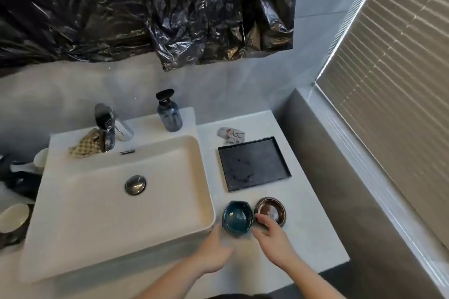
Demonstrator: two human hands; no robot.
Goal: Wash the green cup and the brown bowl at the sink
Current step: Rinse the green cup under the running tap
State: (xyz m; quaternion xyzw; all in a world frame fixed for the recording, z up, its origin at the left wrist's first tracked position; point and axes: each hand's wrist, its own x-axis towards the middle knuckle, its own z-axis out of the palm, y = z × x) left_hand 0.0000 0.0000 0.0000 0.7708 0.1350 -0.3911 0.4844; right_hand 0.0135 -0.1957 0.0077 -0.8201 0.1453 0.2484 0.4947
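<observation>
The green cup [237, 216] stands upright on the white counter [313, 238], just right of the sink's front corner. The brown bowl [274, 207] sits right beside it, to the right. My left hand [213, 249] reaches up to the cup's near-left wall; its fingertips are blurred and seem to touch the cup. My right hand [272, 235] has its fingers spread, lying between the cup and the bowl and over the bowl's near rim. Neither hand has lifted anything.
The white sink [170, 238] with a metal drain plug fills the left. Behind it are the tap [105, 124], a checked cloth [83, 145] and a soap pump bottle [168, 114]. A black tray [254, 164] and crumpled rag [230, 135] lie behind the dishes. Mugs stand far left.
</observation>
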